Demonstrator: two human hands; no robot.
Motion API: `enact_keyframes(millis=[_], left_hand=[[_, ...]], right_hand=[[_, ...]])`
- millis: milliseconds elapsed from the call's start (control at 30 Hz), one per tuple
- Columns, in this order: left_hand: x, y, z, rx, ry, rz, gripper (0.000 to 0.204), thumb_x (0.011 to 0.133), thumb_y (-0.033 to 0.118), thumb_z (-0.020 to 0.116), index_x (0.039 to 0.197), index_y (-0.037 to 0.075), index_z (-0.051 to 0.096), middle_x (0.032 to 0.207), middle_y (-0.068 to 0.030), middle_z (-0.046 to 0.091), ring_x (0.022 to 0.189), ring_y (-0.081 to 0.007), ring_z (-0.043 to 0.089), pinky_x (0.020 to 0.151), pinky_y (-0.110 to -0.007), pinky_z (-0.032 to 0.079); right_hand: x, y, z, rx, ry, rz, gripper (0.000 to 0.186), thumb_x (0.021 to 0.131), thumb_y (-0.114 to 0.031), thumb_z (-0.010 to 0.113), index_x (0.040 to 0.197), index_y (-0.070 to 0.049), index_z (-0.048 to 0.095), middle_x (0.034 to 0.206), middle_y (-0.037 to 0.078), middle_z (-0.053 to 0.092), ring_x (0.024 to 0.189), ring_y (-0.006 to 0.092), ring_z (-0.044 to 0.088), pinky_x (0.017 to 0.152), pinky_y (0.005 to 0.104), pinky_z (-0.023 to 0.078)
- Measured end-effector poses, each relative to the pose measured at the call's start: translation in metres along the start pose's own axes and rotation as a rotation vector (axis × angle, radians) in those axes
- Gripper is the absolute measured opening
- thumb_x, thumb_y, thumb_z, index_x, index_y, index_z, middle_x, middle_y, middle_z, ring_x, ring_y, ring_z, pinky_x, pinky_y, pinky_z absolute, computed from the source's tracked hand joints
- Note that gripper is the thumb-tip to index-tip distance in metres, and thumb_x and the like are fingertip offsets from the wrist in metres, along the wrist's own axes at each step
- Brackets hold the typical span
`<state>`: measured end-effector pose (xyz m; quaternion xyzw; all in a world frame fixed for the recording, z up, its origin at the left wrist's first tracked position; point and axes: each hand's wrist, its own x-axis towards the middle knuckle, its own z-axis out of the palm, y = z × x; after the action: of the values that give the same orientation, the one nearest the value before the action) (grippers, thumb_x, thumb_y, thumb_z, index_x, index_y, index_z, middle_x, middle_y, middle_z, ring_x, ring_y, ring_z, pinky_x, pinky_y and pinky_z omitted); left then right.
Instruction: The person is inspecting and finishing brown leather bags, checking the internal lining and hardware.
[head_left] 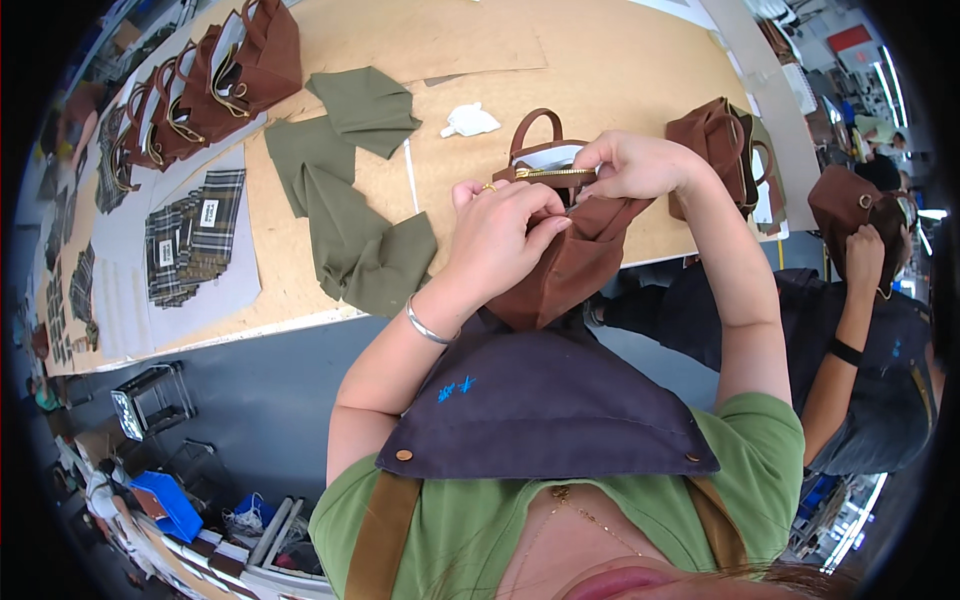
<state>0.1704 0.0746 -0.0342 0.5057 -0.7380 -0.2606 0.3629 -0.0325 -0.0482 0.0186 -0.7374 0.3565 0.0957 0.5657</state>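
A brown handbag (560,278) rests at the table's near edge, tilted against my apron. Its top gapes, showing a white lining and a gold metal zipper (552,174), and one handle stands up at the far side. My left hand (505,228) has its fingers closed in a pinch on the near rim of the bag. At the right end of the zipper, my right hand (632,168) grips the bag's upper edge with thumb and fingers. Inside the bag, the lower part is hidden from view.
Olive-green fabric pieces (365,240) lie left of the bag, beside a crumpled white scrap (470,120). Plaid pieces (195,240) and several brown bags (225,65) are farther left. Another brown bag (703,150) stands at right, near a co-worker (870,370) holding a bag.
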Motion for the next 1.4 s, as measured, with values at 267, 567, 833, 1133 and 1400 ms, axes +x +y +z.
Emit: enact_keyframes(millis=[267,567,833,1133,1400], left_hand=[[0.001,-0.003,0.005,-0.015,0.019,-0.006,0.011,0.084,0.024,0.073,0.083,0.015,0.067,0.077,0.0033,0.062,0.076,-0.0164,0.058,0.080,-0.036,0.028],[-0.001,-0.004,0.007,-0.037,0.028,-0.008,0.011,0.084,0.023,0.073,0.083,0.015,0.066,0.077,0.0029,0.063,0.077,-0.0168,0.058,0.080,-0.037,0.028],[-0.001,-0.004,0.009,-0.047,0.035,-0.009,0.012,0.085,0.024,0.072,0.083,0.014,0.065,0.078,0.0021,0.064,0.078,-0.0176,0.059,0.080,-0.037,0.028],[-0.001,-0.004,0.008,-0.044,0.009,-0.040,0.013,0.086,0.026,0.071,0.083,0.014,0.065,0.080,0.0011,0.066,0.078,-0.0180,0.059,0.081,-0.038,0.028],[-0.001,-0.004,0.007,-0.035,0.001,-0.054,0.016,0.086,0.028,0.071,0.083,0.013,0.066,0.079,0.0014,0.065,0.079,-0.0178,0.058,0.082,-0.038,0.027]], right_hand=[[-0.001,-0.001,0.003,0.072,-0.022,-0.033,0.012,0.087,0.004,0.065,0.098,0.002,0.067,0.084,-0.004,0.063,0.071,0.0018,0.051,0.060,0.0197,0.043],[-0.003,-0.003,0.001,-0.038,-0.022,0.091,0.009,0.087,-0.003,0.066,0.094,0.002,0.069,0.072,-0.003,0.059,0.061,0.0034,0.048,0.054,0.0212,0.041],[0.001,0.017,0.004,0.073,-0.002,-0.004,0.014,0.085,0.006,0.064,0.098,0.003,0.068,0.081,-0.005,0.055,0.068,0.0027,0.046,0.056,0.0211,0.037],[0.004,0.015,0.008,0.006,0.025,-0.147,0.005,0.085,0.003,0.064,0.082,-0.001,0.064,0.064,-0.009,0.044,0.057,-0.0002,0.036,0.047,0.0222,0.028],[0.005,0.016,0.007,0.042,-0.007,-0.159,0.007,0.083,0.006,0.060,0.083,0.001,0.065,0.066,-0.009,0.046,0.059,-0.0002,0.037,0.048,0.0217,0.030]])
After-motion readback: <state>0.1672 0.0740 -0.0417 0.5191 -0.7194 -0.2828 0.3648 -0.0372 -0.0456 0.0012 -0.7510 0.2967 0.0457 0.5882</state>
